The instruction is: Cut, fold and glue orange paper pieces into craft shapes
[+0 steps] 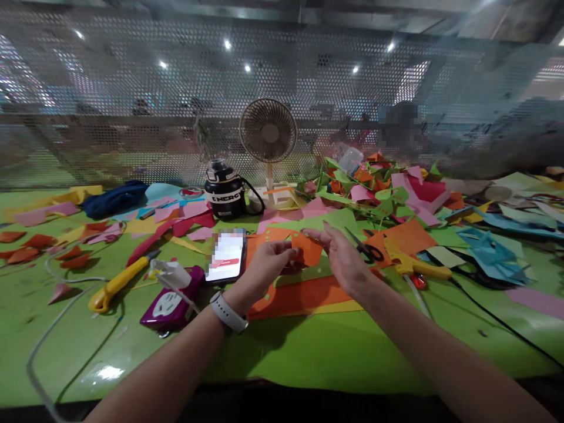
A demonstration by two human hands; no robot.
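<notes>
A small folded piece of orange paper (307, 249) is pinched at its left edge by the fingers of my left hand (268, 265). My right hand (344, 261) is beside the piece's right side with fingers stretched and apart, one fingertip at its top edge. Below both hands lie larger orange paper sheets (304, 296), with a yellow strip (337, 307) under their near edge. Black-handled scissors (370, 252) rest just right of my right hand. A yellow glue gun (414, 265) lies farther right. The phone (225, 255) with a lit screen is left of my left hand.
A purple power strip (170, 302) with a white plug and a yellow-handled cutter (121, 286) lie at left. Behind stand a black bottle (224, 194) and a small fan (268, 130). Paper scraps (374, 188) are heaped at back right. Cables (497, 314) cross both sides.
</notes>
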